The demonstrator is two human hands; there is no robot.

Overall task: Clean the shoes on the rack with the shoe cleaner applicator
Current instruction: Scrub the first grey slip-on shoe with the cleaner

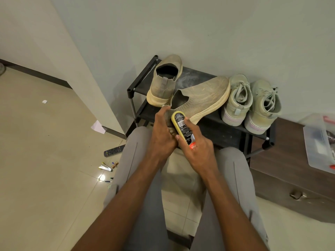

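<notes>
A black shoe rack (pixel 139 78) stands against the wall. My left hand (pixel 163 129) grips the heel of a tan knit slip-on shoe (pixel 204 95), which lies tilted across the rack's front. My right hand (pixel 197 147) holds the shoe cleaner applicator (pixel 181 125), a black bottle with a yellow sponge edge, pressed against that shoe's heel side. The matching tan shoe (pixel 165 82) stands upright at the rack's left. A pair of pale green lace-up sneakers (pixel 252 104) sits at the right end.
A dark wooden cabinet (pixel 282 176) stands to the right, with a clear plastic box (pixel 320 142) on top. On the tiled floor at left lie a remote control (pixel 114 150), small tubes and pens (pixel 107 169) and paper scraps (pixel 98 126). My grey-trousered knees flank the rack.
</notes>
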